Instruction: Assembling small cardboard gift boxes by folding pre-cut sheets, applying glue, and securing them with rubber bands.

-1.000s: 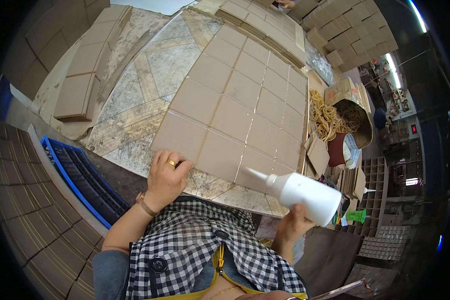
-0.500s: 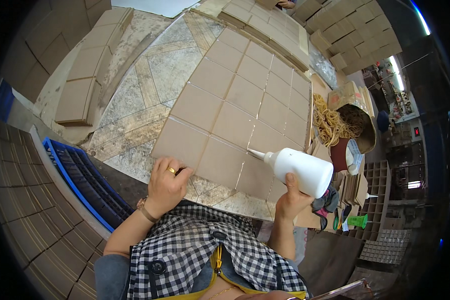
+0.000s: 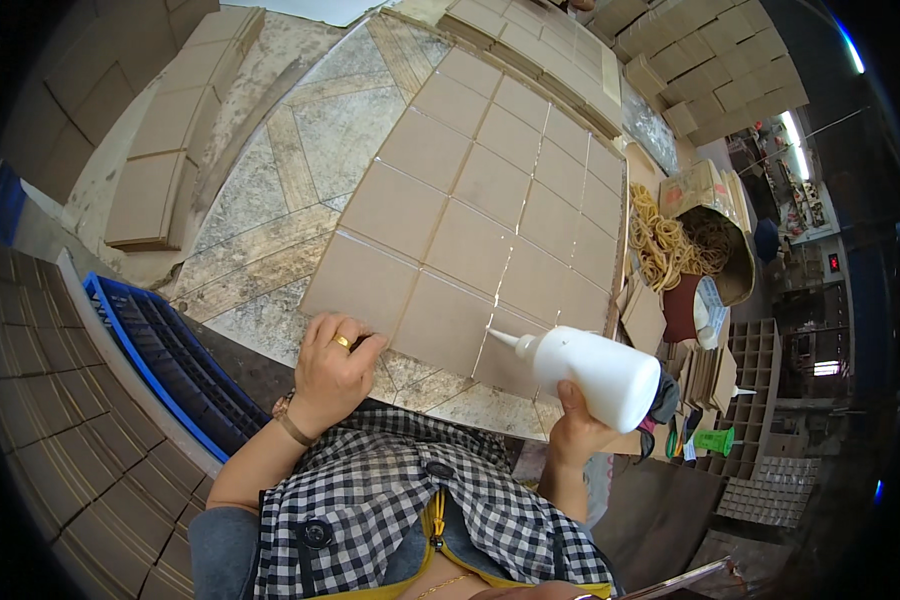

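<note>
My right hand (image 3: 582, 425) is wrapped round a white squeeze bottle (image 3: 598, 375). The bottle is tipped on its side, its narrow nozzle pointing left at a white glue line. This line runs along a seam between brown cardboard pieces (image 3: 453, 322), which lie in rows before me. Another broken white line follows a seam farther right. At the near left corner of the cardboard rests my left hand (image 3: 336, 362), fingers curled in, with a ring and a wristband. Whatever its fingers may grip is hidden.
Stacked cardboard strips (image 3: 160, 150) stand at the left, a blue crate (image 3: 160, 350) below them. On the right are a rope bundle (image 3: 660, 245) in front of an open sack, a green object (image 3: 715, 441) and a cardboard grid (image 3: 760, 370). More cardboard stacks (image 3: 715, 70) stand at the back.
My right hand has brought the bottle toward me and slightly left, its nozzle moving along the seam. White glue now shows where the nozzle was. My left hand stays in place.
</note>
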Demonstrator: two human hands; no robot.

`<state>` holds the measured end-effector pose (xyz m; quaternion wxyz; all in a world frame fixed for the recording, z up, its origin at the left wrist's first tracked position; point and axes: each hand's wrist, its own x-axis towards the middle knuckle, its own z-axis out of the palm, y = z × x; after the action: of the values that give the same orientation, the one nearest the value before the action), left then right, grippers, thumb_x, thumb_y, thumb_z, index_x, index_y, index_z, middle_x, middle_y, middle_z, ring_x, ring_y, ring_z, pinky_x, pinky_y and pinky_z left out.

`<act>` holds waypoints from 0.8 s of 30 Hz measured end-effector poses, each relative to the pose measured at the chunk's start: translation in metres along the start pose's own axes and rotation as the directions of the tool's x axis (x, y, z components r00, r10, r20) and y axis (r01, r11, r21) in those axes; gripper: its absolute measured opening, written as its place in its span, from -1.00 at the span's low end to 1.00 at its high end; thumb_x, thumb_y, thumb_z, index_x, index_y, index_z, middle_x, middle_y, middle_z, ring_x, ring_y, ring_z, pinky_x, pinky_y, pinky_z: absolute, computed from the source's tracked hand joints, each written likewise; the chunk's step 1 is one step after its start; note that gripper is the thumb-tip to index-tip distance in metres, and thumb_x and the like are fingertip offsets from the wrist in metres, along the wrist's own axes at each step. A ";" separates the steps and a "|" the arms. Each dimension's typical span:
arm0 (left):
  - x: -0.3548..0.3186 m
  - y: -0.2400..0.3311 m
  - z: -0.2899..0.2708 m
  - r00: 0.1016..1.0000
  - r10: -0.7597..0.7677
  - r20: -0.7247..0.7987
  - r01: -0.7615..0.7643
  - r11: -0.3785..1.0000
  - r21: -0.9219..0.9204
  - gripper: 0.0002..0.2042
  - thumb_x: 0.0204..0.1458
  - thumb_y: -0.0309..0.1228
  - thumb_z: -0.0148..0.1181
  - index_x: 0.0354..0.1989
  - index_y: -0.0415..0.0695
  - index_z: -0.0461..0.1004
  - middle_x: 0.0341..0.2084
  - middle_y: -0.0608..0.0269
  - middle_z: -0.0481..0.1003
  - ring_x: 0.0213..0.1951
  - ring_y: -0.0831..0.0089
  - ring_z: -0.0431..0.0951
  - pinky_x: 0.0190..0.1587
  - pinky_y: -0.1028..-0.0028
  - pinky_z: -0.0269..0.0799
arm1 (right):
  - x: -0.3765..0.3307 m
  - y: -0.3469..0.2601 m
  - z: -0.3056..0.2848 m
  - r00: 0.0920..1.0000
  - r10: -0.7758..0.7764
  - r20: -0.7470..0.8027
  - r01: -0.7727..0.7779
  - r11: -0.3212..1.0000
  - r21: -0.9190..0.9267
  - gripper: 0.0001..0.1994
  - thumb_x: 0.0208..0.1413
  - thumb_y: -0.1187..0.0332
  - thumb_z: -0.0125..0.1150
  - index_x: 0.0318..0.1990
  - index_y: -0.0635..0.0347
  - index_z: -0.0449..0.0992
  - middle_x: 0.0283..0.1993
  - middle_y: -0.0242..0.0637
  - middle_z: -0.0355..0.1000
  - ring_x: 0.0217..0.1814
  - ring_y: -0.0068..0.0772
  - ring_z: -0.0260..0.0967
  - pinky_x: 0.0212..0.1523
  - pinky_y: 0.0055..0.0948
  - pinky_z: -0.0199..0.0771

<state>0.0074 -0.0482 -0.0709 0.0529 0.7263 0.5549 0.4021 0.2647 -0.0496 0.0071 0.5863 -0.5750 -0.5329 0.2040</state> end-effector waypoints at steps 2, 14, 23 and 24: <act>0.001 -0.001 0.000 1.000 0.001 0.004 -0.001 1.000 0.000 -0.85 -0.26 -0.58 0.18 -0.44 -0.13 0.54 -0.45 0.26 0.41 -0.29 0.23 0.39 -0.16 0.27 0.31 | -0.003 -0.005 -0.006 0.999 -0.020 0.044 0.022 0.999 -0.036 -0.48 -0.17 0.54 0.43 0.01 0.41 0.38 -0.07 -0.18 0.44 -0.06 -0.31 0.40 0.05 -0.34 0.36; 0.002 0.001 -0.002 1.000 -0.015 0.016 0.016 1.000 0.000 -0.85 -0.26 -0.57 0.18 -0.44 -0.12 0.54 -0.46 0.28 0.42 -0.31 0.25 0.39 -0.19 0.29 0.29 | 0.081 0.032 0.041 0.992 -0.086 -0.097 0.094 0.992 0.080 -0.51 -0.13 0.58 0.39 0.01 0.37 0.37 -0.08 -0.20 0.43 -0.08 -0.36 0.42 -0.07 -0.39 0.49; 0.003 0.000 -0.003 1.000 -0.009 0.019 0.010 1.000 -0.007 -0.85 -0.26 -0.58 0.17 -0.45 -0.13 0.54 -0.46 0.28 0.43 -0.30 0.26 0.41 -0.18 0.28 0.32 | 0.106 0.057 0.059 0.987 -0.106 -0.122 0.120 0.987 0.106 -0.51 -0.14 0.54 0.43 -0.01 0.34 0.38 -0.11 -0.20 0.44 -0.12 -0.38 0.43 -0.17 -0.41 0.56; 0.003 0.000 -0.003 1.000 -0.009 0.019 0.009 1.000 -0.009 -0.86 -0.26 -0.58 0.17 -0.45 -0.13 0.54 -0.46 0.28 0.43 -0.30 0.26 0.41 -0.17 0.28 0.32 | 0.106 0.054 0.059 0.986 -0.116 -0.118 0.129 0.986 0.105 -0.51 -0.15 0.54 0.44 -0.01 0.35 0.38 -0.11 -0.20 0.44 -0.12 -0.37 0.43 -0.15 -0.41 0.55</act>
<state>0.0058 -0.0463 -0.0675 0.0632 0.7275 0.5557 0.3974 0.2709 0.0814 -0.0136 0.6579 -0.5177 -0.5215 0.1647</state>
